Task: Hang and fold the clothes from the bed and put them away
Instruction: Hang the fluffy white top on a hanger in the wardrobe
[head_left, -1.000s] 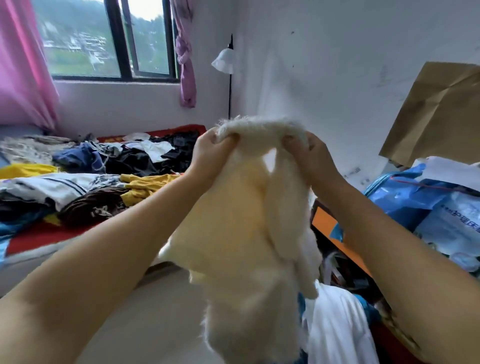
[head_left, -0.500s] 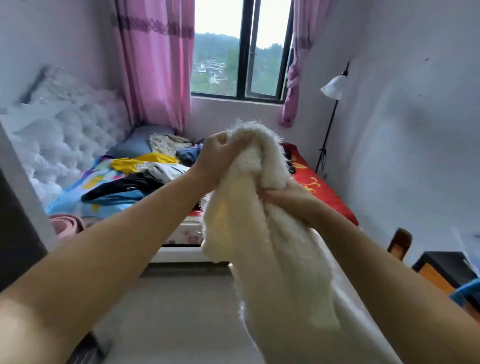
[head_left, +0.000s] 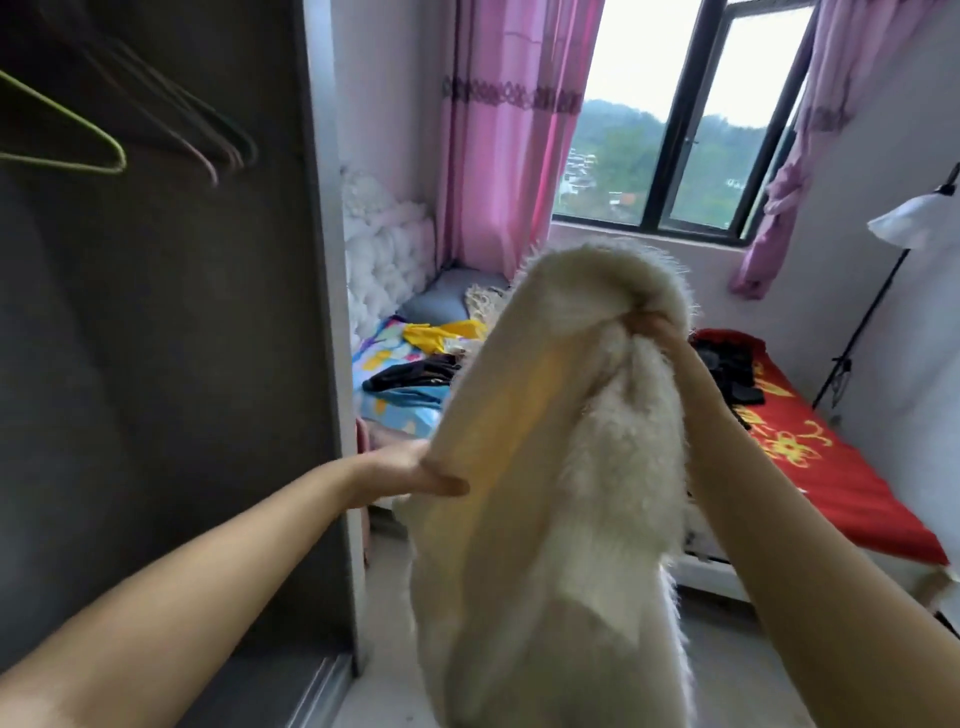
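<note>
Beside the open wardrobe (head_left: 156, 364), a person holds up a fluffy cream garment (head_left: 561, 467) in front of the camera. The right hand (head_left: 657, 332) grips a bunched fold near the top of the garment, fingers curled into the fur, so that the rest hangs down from it. The left hand (head_left: 410, 467) reaches to the garment's lower left edge with fingers stretched out; the thumb lies along the front of the fabric and the other fingers are hidden behind it, so whether it pinches the edge cannot be told. Inside the wardrobe, at upper left, several wire hangers (head_left: 156, 119) hang bare. Behind the garment stands the bed (head_left: 841, 467) with a red cover, and more clothes (head_left: 415, 364) lie heaped on it near the tufted white headboard (head_left: 384, 254). Pink curtains (head_left: 504, 135) frame the window (head_left: 691, 119), and a white lamp (head_left: 914, 223) stands at the right wall.
</note>
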